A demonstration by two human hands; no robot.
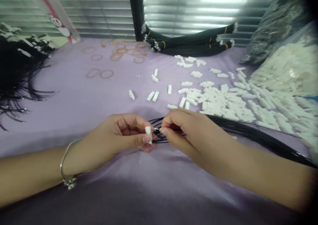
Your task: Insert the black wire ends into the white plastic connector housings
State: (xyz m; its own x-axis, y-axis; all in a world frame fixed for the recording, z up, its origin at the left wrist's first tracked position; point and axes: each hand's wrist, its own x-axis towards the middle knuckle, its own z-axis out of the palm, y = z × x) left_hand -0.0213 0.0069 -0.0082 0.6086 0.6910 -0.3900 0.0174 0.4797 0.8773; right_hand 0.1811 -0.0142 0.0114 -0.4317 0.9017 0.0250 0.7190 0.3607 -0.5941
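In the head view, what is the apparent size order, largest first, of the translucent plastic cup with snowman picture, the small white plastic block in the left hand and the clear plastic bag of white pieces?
1. Clear plastic bag
2. Translucent plastic cup
3. Small white plastic block

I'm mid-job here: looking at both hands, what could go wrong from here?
1. The left hand pinches a small white piece, which could twist or slip if pushed.
2. The right hand grips a thin metal-tipped wire close to that piece; the tip might bend if forced at an angle.
3. Other black wires run close by both hands and could snag or tangle.
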